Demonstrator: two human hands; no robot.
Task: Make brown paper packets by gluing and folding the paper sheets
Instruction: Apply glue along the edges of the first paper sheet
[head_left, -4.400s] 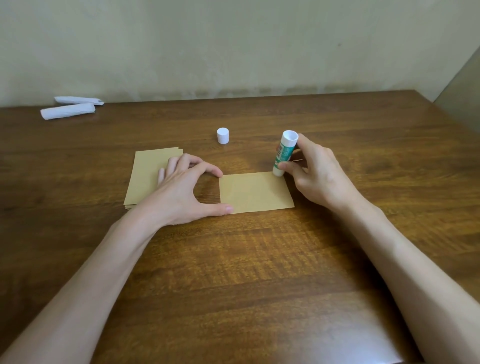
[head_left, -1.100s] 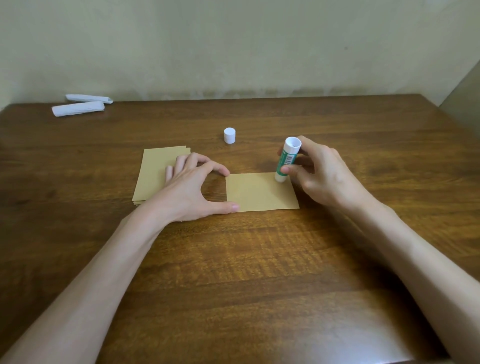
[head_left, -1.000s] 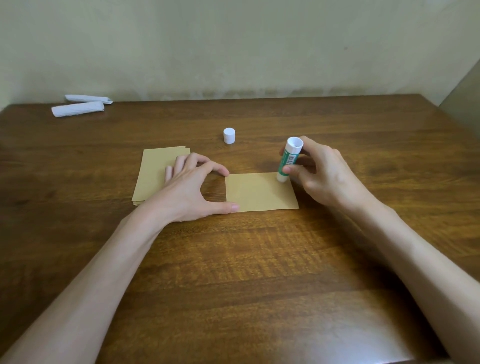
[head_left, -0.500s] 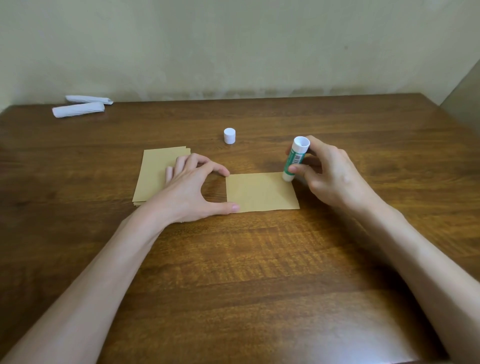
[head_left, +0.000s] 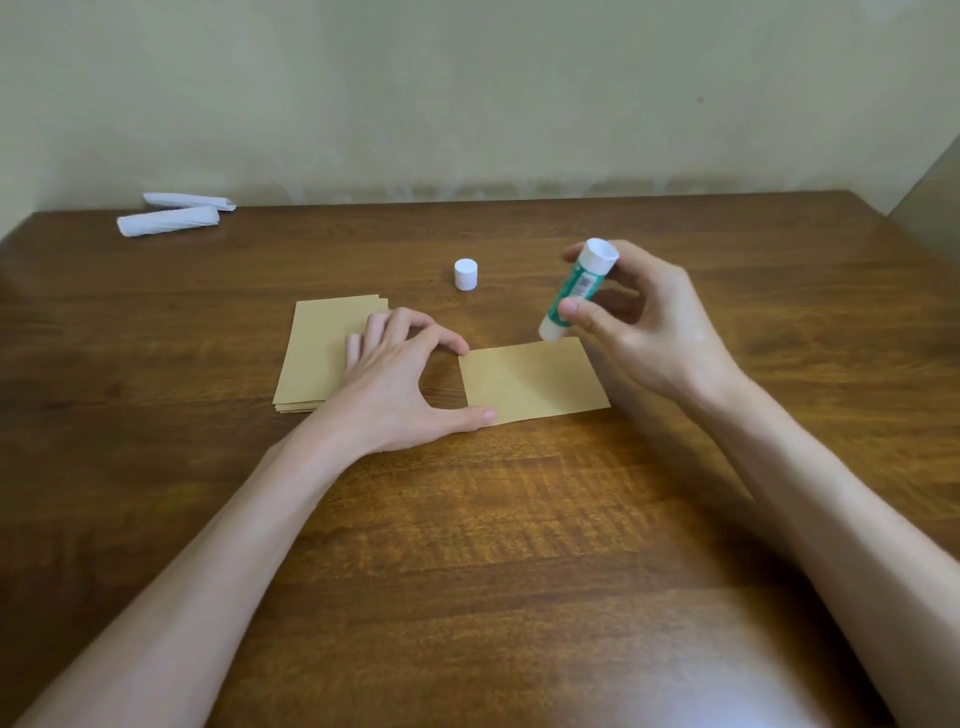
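A single brown sheet (head_left: 535, 382) is noted lying flat at mid-surface (head_left: 467, 545). Its left edge is pinned by the left hand (head_left: 400, 379), which is spread wide. The thumb is pressed on the near corner and the forefinger set at the far corner, evidently to stop the sheet sliding under glue. The remaining fingers rest on a stack of sheets (head_left: 322, 353) just left of the sheet.

At the sheet's far right edge, a glue stick (head_left: 576, 291) is pinched between thumb and fingers of the right hand (head_left: 654, 332). It is tilted tip-down, and contact with the paper cannot be confirmed.

Its cap (head_left: 465, 274) stands beyond the sheet, kept within reach. Two white rolls (head_left: 169, 221) are recorded far left of the sheet.
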